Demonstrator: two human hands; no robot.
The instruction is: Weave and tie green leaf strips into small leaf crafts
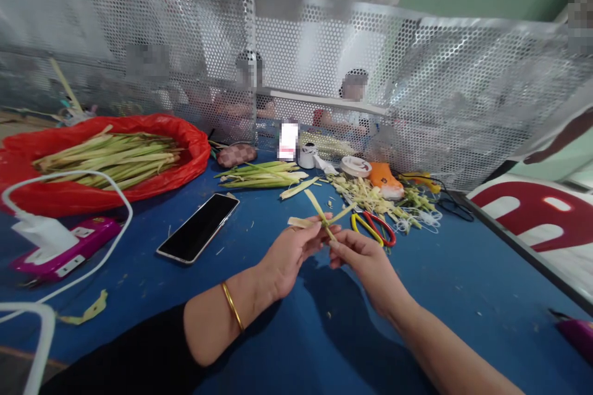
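Some crossed leaf strips (325, 223) are pinched by left hand (293, 252) and right hand (365, 259); folding seems the step, and the next likely calls for a steady grip.

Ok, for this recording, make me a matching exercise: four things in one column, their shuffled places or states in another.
1. crossed leaf strips
2. foreground smartphone
3. gold bangle
4. red plastic bag

A. around the left wrist
B. holding a strip heap
C. held by left hand and right hand
D. flat on the blue table, screen dark

Pairs: 1-C, 2-D, 3-A, 4-B
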